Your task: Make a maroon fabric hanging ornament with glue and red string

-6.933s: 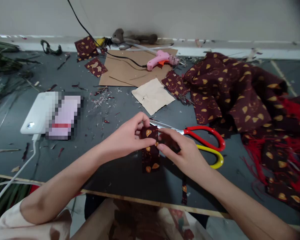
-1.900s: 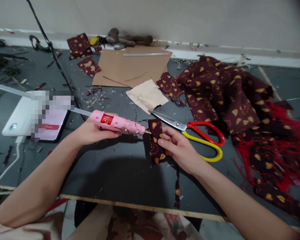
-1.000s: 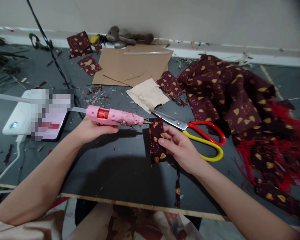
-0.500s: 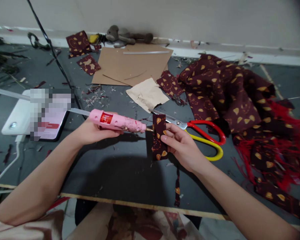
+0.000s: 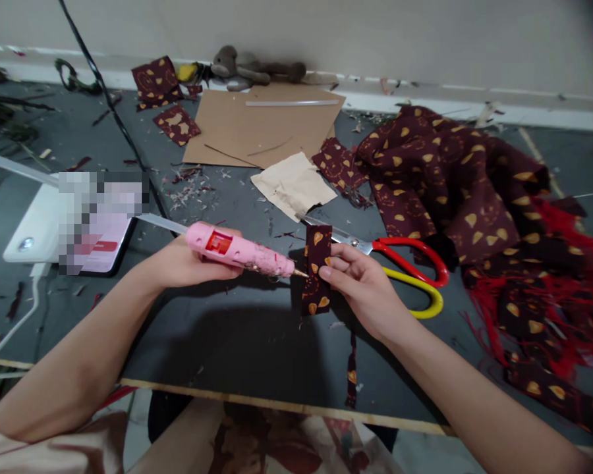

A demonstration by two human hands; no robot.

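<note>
My left hand [image 5: 197,266] is closed around a pink hot glue gun [image 5: 242,253], its fingers partly hidden beneath the body. A long translucent glue stick [image 5: 163,223] runs out of the gun's back end. The metal nozzle points right and meets the left edge of a small folded strip of maroon fabric [image 5: 318,289] with yellow leaf-like prints. Between thumb and fingers, my right hand [image 5: 353,276] pinches that strip upright by its right side. Behind this hand lie scissors [image 5: 410,253] with one red and one yellow handle, blades toward the upper left.
Crumpled maroon fabric [image 5: 439,171] with red fringe [image 5: 573,296] covers the right side. Brown cardboard [image 5: 257,125], a beige scrap [image 5: 294,186] and a grey plush toy [image 5: 257,69] lie toward the wall. A phone [image 5: 103,253] and white power bank [image 5: 37,227] are at left, near a black cable [image 5: 106,99].
The glue gun's nozzle has moved a little down along the fabric strip's left edge, and the gun tilts more downward. My right hand still pinches the strip in nearly the same place.
</note>
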